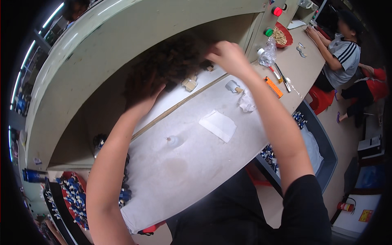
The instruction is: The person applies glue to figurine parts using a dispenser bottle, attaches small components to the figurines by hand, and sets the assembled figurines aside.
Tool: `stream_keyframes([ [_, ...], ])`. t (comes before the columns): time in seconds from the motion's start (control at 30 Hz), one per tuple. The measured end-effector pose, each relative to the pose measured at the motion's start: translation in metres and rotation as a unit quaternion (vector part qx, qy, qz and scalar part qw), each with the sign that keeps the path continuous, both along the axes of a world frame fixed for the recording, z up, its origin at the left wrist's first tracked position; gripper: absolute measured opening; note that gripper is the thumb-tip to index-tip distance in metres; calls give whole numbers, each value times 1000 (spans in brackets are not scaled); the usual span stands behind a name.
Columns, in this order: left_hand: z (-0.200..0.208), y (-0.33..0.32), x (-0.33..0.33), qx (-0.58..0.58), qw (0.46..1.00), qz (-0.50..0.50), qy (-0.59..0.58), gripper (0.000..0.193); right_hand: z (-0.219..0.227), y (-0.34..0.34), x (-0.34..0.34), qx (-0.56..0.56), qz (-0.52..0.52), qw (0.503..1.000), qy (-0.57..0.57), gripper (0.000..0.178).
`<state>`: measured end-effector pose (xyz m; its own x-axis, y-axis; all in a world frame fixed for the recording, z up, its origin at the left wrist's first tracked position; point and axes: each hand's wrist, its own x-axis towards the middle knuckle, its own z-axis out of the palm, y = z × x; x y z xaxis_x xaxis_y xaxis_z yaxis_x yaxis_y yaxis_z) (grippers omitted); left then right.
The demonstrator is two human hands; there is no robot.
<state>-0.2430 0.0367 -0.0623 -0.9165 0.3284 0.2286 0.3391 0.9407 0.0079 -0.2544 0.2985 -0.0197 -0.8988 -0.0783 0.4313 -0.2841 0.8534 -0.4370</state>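
Both my arms reach into a shaded opening under a curved pale metal hood. Inside lies a heap of small dark and brownish pieces. My left hand rests against the heap's left side, thumb apart from the fingers, whose tips are lost in shadow. At the heap's right end is my right hand, its fingers bent and blurred; what they touch is hidden. Between the hands, a tan blocky piece sits on the white surface near a wooden strip.
On the bench are a small white bottle, a white sheet, crumpled tissue and a grey part. Right: an orange box, a red bowl, a grey bin and a seated person.
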Motion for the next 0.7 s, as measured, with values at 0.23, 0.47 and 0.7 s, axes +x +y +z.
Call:
stream_keyframes([
  [0.23, 7, 10, 6, 72, 988, 30, -137, 65, -32, 50, 53, 124, 69, 968, -208, 39],
  [0.47, 23, -24, 43, 28, 997, 39, -65, 61, -13, 35, 4, 25, 66, 979, -191, 49],
  [0.7, 75, -72, 116, 223, 965, 9, -136, 45, -79, -64, -29, 155, 110, 979, 67, 57],
])
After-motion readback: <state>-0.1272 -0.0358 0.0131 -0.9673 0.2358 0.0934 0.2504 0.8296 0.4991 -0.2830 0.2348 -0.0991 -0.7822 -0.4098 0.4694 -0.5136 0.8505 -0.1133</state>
